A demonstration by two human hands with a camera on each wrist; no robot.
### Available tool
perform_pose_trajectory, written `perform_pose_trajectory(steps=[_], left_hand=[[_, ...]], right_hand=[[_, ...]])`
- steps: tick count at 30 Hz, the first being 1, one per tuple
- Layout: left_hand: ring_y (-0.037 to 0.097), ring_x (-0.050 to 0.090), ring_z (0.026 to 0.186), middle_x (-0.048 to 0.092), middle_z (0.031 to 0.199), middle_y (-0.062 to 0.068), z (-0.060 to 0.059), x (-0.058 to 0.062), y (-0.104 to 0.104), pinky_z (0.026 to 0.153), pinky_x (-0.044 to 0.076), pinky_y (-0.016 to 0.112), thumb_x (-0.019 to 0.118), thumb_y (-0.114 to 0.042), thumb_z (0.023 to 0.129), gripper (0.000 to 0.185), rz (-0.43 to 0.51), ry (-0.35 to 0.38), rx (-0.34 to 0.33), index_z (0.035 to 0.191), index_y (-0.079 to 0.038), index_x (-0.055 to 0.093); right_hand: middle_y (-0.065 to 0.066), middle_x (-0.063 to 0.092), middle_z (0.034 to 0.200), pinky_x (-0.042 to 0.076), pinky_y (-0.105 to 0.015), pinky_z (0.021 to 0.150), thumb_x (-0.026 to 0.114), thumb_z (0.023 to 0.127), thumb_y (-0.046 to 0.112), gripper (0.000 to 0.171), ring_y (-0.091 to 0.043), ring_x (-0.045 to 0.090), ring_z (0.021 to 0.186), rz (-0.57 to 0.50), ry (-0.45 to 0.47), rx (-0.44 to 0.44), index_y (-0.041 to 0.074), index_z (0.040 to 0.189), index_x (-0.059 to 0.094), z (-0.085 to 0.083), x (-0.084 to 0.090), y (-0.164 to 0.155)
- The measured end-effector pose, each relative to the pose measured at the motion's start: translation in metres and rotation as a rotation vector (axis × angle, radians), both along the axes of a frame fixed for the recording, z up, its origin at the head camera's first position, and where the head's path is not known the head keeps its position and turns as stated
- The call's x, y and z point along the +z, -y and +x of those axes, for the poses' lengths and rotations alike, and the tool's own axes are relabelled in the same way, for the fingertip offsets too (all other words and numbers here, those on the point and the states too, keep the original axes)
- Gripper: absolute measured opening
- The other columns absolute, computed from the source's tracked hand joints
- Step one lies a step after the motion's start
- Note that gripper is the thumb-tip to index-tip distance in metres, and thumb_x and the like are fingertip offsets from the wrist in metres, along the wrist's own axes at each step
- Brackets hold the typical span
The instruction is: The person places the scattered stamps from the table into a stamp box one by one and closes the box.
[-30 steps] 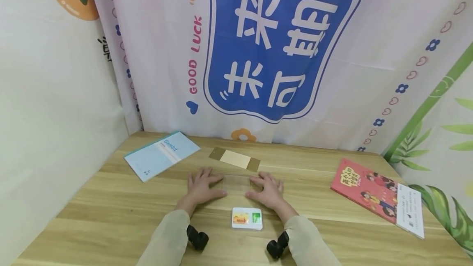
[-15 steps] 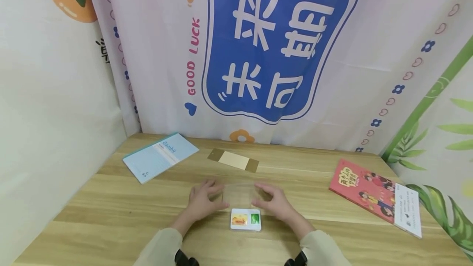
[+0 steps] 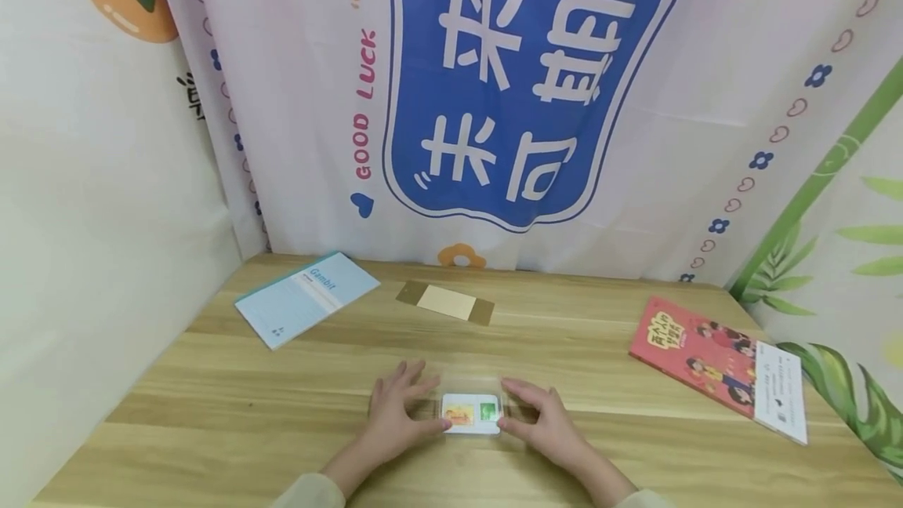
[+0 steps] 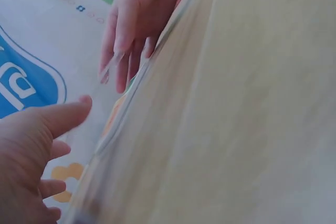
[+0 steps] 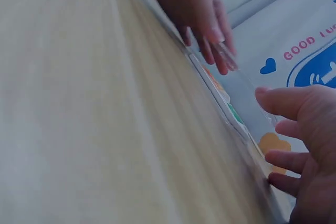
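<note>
A small white stack of cards (image 3: pixel 471 414) with an orange and a green picture on top lies on the wooden table (image 3: pixel 212 414) near its front edge. My left hand (image 3: pixel 400 408) is at the stack's left side and my right hand (image 3: pixel 545 419) at its right side. Between them they pinch a clear plastic cover (image 3: pixel 469 385) by its ends, low over the stack. The left wrist view shows the left hand's thumb (image 4: pixel 58 119) and the right hand (image 4: pixel 134 30) across the clear edge. In the right wrist view the left hand (image 5: pixel 194 14) faces the right hand (image 5: pixel 304 145).
A light blue booklet (image 3: pixel 305 297) lies at the back left. A brown strip with a cream card (image 3: pixel 446 302) lies behind the hands. A red book (image 3: pixel 718 363) lies at the right. A printed curtain (image 3: pixel 522 85) closes off the back of the table.
Both hands lifted the clear cover from the table's middle and drew it toward me, bringing it down over the card stack. The head camera dipped slightly.
</note>
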State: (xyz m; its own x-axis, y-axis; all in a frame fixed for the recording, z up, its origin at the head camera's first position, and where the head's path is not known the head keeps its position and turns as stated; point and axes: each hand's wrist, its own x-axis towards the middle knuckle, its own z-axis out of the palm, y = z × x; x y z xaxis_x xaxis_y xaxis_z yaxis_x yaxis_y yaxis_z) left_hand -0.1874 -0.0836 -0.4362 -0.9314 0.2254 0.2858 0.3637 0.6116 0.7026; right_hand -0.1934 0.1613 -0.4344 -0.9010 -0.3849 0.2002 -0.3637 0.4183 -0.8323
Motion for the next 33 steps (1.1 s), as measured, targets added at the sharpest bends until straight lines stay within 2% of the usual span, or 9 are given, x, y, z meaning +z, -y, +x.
perform_pose_trajectory(steps=[5, 12, 24, 33], left_hand=[[0.039, 0.020, 0.122, 0.038, 0.129, 0.017, 0.004, -0.008, -0.002, 0.093, 0.001, 0.060, 0.071, -0.048, 0.058, 0.064, -0.068, -0.041, 0.014, 0.109, -0.011, 0.060], [0.040, 0.021, 0.121, 0.039, 0.128, 0.018, 0.005, -0.009, -0.003, 0.093, 0.003, 0.060, 0.071, -0.048, 0.059, 0.061, -0.135, -0.059, 0.005, 0.108, -0.013, 0.061], [0.040, 0.021, 0.121, 0.038, 0.129, 0.018, 0.006, -0.010, -0.003, 0.092, 0.002, 0.060, 0.069, -0.050, 0.062, 0.062, -0.203, -0.031, 0.001, 0.111, -0.013, 0.059], [0.041, 0.022, 0.120, 0.039, 0.128, 0.017, 0.005, -0.008, -0.004, 0.092, 0.003, 0.061, 0.070, -0.048, 0.061, 0.060, -0.224, -0.037, 0.020, 0.109, -0.013, 0.061]], right_hand=[[-0.019, 0.046, 0.121, -0.008, -0.063, 0.089, 0.070, 0.072, 0.020, 0.052, -0.039, 0.035, 0.114, 0.058, -0.059, -0.027, 0.002, 0.117, 0.052, 0.003, -0.004, -0.001], [-0.016, 0.049, 0.119, -0.004, -0.064, 0.089, 0.071, 0.069, 0.026, 0.052, -0.037, 0.037, 0.112, 0.103, -0.116, -0.038, 0.001, 0.113, 0.055, 0.003, -0.006, -0.001], [-0.012, 0.049, 0.119, 0.000, -0.062, 0.090, 0.072, 0.068, 0.028, 0.051, -0.034, 0.037, 0.113, 0.203, -0.189, -0.055, 0.003, 0.110, 0.058, 0.003, -0.014, 0.001], [-0.012, 0.048, 0.119, 0.003, -0.062, 0.090, 0.070, 0.070, 0.030, 0.051, -0.033, 0.036, 0.113, 0.261, -0.210, -0.053, 0.001, 0.110, 0.057, 0.004, -0.010, 0.003]])
